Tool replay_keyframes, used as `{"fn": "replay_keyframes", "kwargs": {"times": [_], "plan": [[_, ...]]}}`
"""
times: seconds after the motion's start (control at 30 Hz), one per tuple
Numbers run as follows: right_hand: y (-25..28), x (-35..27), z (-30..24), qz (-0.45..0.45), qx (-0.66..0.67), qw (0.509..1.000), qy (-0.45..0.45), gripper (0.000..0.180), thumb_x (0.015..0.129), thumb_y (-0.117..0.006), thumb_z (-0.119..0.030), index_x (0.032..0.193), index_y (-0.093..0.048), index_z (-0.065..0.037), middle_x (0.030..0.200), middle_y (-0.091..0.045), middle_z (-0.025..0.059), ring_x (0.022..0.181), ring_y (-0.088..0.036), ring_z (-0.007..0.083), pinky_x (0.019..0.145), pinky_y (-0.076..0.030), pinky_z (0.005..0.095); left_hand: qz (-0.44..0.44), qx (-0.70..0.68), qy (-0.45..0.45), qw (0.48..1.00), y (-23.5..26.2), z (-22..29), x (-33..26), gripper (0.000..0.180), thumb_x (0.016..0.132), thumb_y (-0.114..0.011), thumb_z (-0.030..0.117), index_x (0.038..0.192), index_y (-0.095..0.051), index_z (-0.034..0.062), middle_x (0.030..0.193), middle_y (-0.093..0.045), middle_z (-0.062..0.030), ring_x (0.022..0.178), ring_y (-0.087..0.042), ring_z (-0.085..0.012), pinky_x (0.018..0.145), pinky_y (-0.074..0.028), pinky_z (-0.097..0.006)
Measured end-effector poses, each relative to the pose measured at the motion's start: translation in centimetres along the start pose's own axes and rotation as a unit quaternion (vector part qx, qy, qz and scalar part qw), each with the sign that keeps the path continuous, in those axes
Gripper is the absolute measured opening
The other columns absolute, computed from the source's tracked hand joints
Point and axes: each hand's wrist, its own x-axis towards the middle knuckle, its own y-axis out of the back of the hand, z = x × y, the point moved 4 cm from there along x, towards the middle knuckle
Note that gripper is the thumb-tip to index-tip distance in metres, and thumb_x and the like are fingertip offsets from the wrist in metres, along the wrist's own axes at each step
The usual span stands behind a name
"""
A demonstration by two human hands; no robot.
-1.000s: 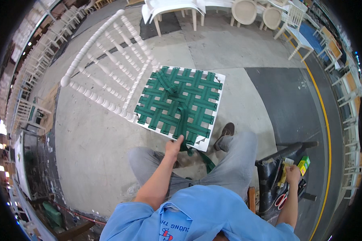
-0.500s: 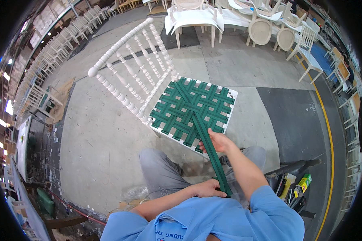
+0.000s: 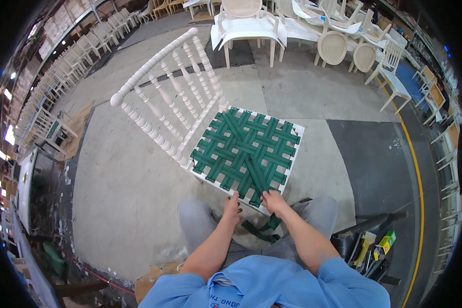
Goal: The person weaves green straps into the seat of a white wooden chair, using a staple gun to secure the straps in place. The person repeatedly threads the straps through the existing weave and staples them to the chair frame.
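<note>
R hand [image 3: 273, 201] gripping grn strap [image 3: 257, 174] at near edge of woven seat [image 3: 226, 153], L hand [image 3: 232, 208] alongside, grip unclear, backrest [image 3: 151, 65] at L edge

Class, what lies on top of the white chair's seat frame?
Woven green straps, and a diagonal strap that the right hand holds. Wrapped straps hide parts of the seat frame.

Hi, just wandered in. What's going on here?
A seated person is handling a green strap on a white chair. The right hand holds the strap at the seat's front edge; its loose length hangs below. The left hand is beside that edge, its grip unclear. Green bands already criss-cross the seat.
</note>
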Motion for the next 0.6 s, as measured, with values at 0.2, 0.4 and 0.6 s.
{"fn": "replay_keyframes", "kwargs": {"times": [0.2,0.4,0.6], "plan": [[-1.2,0.8,-2.0,0.044,-0.029,0.997,0.060,0.034,0.112,-0.050,-0.030,0.095,-0.062,-0.004,0.069,-0.057,0.0040,0.046,-0.046,0.0148,0.041,-0.033,0.0341,0.149,-0.190,-0.153,0.958,-3.4,0.2,4.1,0.079,0.105,-0.060,0.051,0.153,-0.034,-0.0062,0.151,-0.051,-0.0259,0.131,-0.058,-0.0373,0.110,-0.048,-0.047],[-1.6,4.8,-7.4,-0.015,0.014,0.999,0.042,0.033,0.111,-0.050,-0.028,0.093,-0.060,-0.003,0.065,-0.054,0.0030,0.043,-0.042,0.0146,0.041,-0.033,0.0340,0.108,-0.206,-0.228,0.945,-0.9,5.6,8.0,0.064,0.110,-0.054,0.045,0.151,-0.041,-0.0024,0.143,-0.058,-0.0210,0.125,-0.061,-0.0330,0.106,-0.049,-0.048],[-3.9,6.7,-9.8,-0.021,0.056,0.998,0.014,0.033,0.113,-0.048,-0.027,0.094,-0.059,-0.003,0.064,-0.055,0.0032,0.043,-0.043,0.0148,0.041,-0.035,0.0343,0.029,-0.193,-0.205,0.959,0.2,6.4,9.2,0.062,0.112,-0.048,0.051,0.151,-0.043,0.0030,0.142,-0.059,-0.0167,0.122,-0.062,-0.0301,0.103,-0.051,-0.045]]}}
